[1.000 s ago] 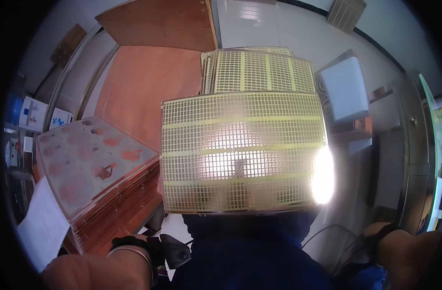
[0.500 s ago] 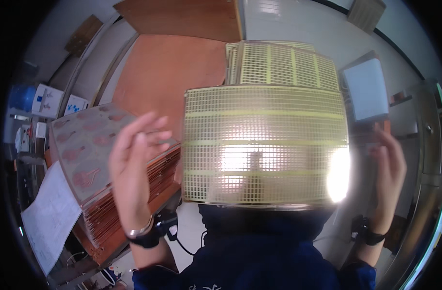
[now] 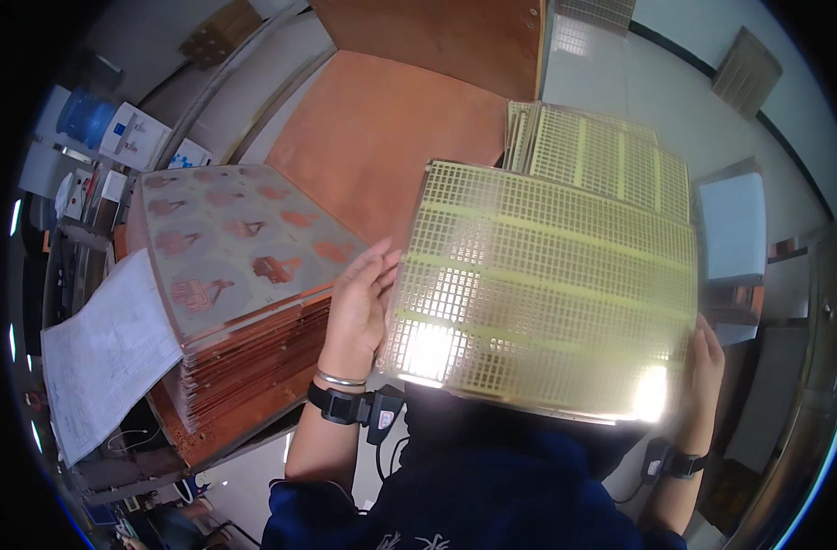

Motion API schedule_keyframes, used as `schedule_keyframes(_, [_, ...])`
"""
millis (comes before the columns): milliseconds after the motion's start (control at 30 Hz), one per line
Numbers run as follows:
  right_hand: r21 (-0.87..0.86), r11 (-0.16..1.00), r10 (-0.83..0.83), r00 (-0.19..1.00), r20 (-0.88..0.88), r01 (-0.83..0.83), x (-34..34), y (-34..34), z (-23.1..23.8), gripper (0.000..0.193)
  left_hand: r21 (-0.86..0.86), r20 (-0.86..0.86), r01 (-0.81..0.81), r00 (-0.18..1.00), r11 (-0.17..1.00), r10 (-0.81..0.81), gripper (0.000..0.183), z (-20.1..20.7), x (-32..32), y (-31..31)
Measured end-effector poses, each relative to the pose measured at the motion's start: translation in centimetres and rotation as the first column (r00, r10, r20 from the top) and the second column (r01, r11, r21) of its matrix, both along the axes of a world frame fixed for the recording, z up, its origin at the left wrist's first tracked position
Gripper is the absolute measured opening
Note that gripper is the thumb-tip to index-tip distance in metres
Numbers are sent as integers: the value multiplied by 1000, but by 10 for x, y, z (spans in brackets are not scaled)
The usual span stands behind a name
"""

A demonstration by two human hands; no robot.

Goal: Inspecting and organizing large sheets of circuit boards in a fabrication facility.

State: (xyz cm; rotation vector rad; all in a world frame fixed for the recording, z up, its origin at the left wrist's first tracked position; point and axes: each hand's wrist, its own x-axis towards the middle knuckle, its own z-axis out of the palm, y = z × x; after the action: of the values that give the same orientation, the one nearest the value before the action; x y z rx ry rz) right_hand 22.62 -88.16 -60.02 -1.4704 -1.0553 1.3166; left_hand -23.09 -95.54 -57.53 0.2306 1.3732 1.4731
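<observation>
In front of my body is a flat circuit board panel (image 3: 547, 284), yellow-green, with a dense grid of small metallic cells and bright glare near its lower corners. My left hand (image 3: 356, 307) is at its left edge, fingers stretched out and the tips touching or almost touching the rim. Along the right edge is my right hand (image 3: 704, 376), its fingers extended upward and partly blurred. Neither hand visibly wraps around the panel. What supports it is hidden beneath.
More grid-patterned panels (image 3: 611, 160) stand behind. To the left, a thick stack of copper-edged boards (image 3: 253, 247) bears grey-and-copper patterns, with a white paper sheet (image 3: 111, 353) hanging beside it. A copper-coloured board surface (image 3: 391, 119) lies at the back; a pale blue-white sheet (image 3: 732, 225) is at right.
Both hands have moved inward from clear of the panel to its side edges. The panel looks tilted clockwise now, and the whole view has shifted.
</observation>
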Motion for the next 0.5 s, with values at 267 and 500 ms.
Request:
schedule_keyframes(267, [305, 932, -134, 968, -214, 196, 4, 10, 56, 33, 327, -58, -51, 996, 944, 74, 40, 54, 21, 22])
schedule_keyframes(500, [508, 806, -141, 933, -332, 303, 72, 31, 71, 43, 580, -230, 140, 973, 802, -4, 17, 67, 37, 39])
